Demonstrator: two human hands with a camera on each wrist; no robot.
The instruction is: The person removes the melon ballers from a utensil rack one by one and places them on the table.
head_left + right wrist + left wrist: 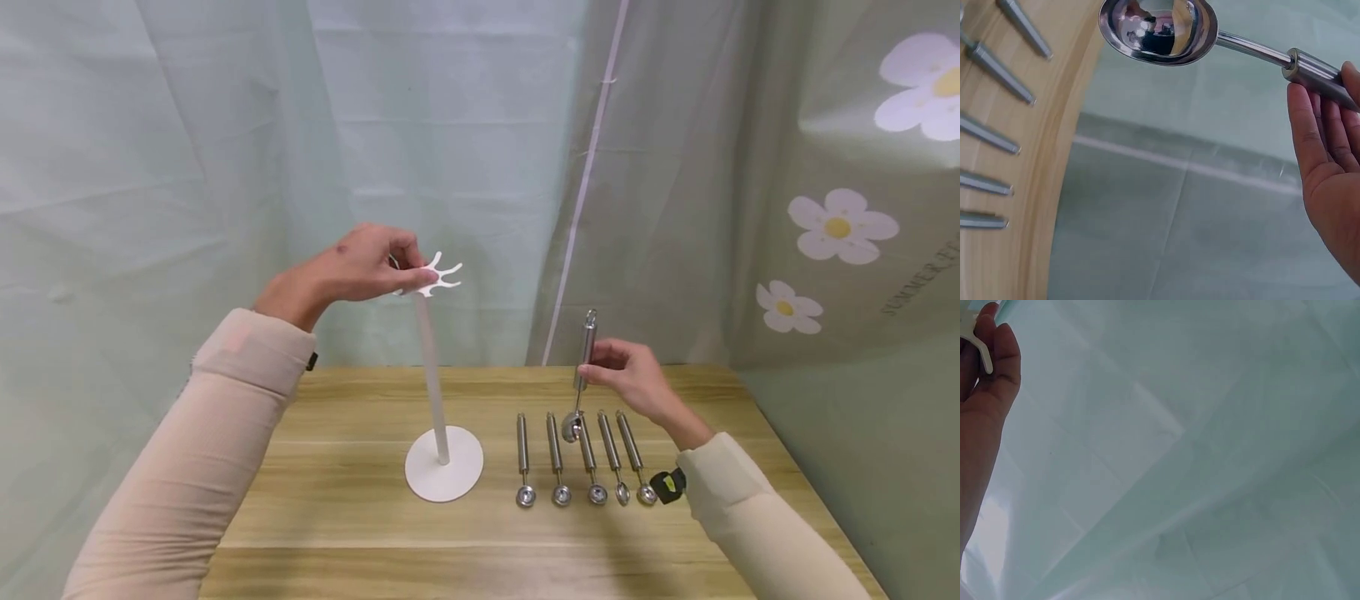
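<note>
shiny steel scoop (582,367), round mirrored bowl, upright in right hand (637,379)

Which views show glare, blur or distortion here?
Head view: even light, sharp, soft shadows under the stand on the table. Left wrist view: mostly pale curtain, the left hand dark at the frame edge. Right wrist view: the scoop bowl mirrors its surroundings, and the table edge bows from lens distortion.

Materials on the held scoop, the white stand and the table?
Scoop: polished metal, probably stainless; the bowl mirrors the room. Stand: matte white, coated metal or plastic, can't tell which. Table: light wood grain, possibly laminate.
</note>
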